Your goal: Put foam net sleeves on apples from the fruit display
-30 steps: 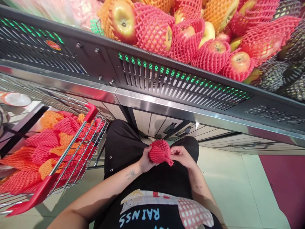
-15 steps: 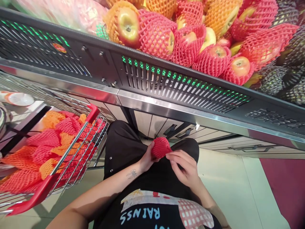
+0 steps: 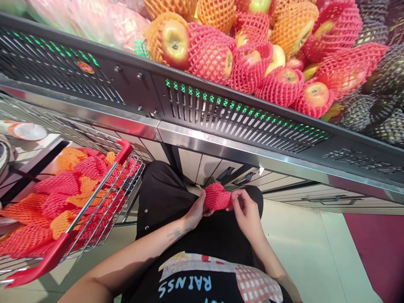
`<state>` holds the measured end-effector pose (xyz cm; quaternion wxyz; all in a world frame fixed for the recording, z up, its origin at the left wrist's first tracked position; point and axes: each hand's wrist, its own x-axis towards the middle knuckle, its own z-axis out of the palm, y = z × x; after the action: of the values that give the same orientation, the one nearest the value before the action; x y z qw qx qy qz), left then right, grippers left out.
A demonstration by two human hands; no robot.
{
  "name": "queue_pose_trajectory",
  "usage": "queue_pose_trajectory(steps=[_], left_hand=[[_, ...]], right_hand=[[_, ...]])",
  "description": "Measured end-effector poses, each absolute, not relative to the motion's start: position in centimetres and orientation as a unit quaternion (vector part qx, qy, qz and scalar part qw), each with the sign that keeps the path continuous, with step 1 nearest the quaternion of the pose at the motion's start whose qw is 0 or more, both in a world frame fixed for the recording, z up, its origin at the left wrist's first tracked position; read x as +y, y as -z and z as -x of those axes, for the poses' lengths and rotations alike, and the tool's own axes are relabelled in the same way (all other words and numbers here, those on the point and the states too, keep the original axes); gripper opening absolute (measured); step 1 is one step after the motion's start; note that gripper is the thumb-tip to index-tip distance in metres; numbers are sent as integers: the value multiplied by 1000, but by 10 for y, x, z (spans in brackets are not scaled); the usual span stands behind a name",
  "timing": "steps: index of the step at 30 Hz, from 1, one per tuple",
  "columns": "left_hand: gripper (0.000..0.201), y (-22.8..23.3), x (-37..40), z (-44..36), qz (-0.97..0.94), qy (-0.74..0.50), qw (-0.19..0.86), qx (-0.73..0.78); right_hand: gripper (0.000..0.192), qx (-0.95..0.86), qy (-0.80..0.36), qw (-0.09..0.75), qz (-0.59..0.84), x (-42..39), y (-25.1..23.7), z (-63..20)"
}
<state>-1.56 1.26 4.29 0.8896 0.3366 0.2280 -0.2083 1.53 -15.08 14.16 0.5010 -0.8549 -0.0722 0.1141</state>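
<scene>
Low over my lap, a red foam fruit net is stretched between my two hands. My left hand is closed around its rounded left end. The fingertips of my right hand pinch the net's narrow right edge. Whether a fruit lies inside the net is hidden by the mesh. In the display above, apples sit in red and orange foam nets, several with one end showing.
At left stands a shopping cart with a red handle, holding a pile of red and orange foam nets. The black slotted display front runs across ahead of me. Dark-netted fruit lies at right. Below are drawers with handles.
My right hand has moved slightly to the right and up, drawing out the edge of the red net. My left hand keeps its hold. The view has shifted a little.
</scene>
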Motion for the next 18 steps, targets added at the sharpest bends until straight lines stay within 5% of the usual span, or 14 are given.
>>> queue_pose_trajectory(steps=[18], left_hand=[[83, -53, 7, 14, -445, 181, 838, 258]], right_hand=[[16, -292, 29, 421, 858, -153, -132, -11]])
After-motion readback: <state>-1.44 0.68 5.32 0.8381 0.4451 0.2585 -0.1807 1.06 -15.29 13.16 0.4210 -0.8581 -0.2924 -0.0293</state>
